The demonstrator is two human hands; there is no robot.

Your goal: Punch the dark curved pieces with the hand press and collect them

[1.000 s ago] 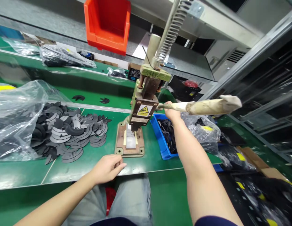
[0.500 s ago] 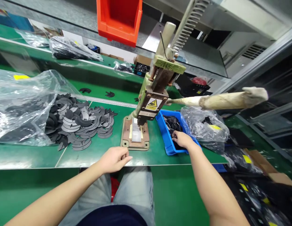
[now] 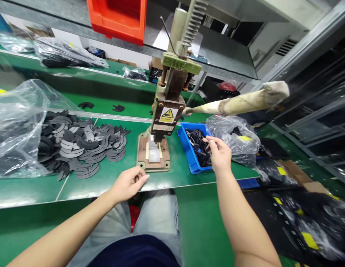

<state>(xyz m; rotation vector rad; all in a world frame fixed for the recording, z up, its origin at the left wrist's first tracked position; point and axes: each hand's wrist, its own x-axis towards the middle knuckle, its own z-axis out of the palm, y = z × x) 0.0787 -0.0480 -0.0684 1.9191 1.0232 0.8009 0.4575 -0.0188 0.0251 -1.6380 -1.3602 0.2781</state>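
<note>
Right hand (image 3: pixel 221 154) over the blue bin (image 3: pixel 186 150), hand press (image 3: pixel 172 89) off to its left

My head view puts the small black parts (image 3: pixel 196 141) in the blue bin, just right of the press base (image 3: pixel 141 154). The right hand is much the nearer of the 2: it hangs over the bin's right side, and the parts lie directly below and to the left of its fingertips. The bin's long axis runs mostly away from me, its far end leaning left. The parts themselves are slender but jumbled at mixed angles, so I can read no single axis for them.

The right thumb and forefinger come close together at the tips. I cannot tell whether they pinch a black part or only air.

The left hand (image 3: pixel 130 182) rests at the front edge of the green workbench (image 3: pixel 91 188), just in front of the press base. Its fingers curl inward with the thumb reaching out; I cannot see whether anything sits inside the curl.

On the base I see a pale block (image 3: pixel 154 155), left of the right hand and beyond the bin's left wall. The lever handle (image 3: pixel 239 104) sticks out to the right, above the bin. Grey curved pieces (image 3: pixel 86 144) lie heaped to the left of the press.
</note>
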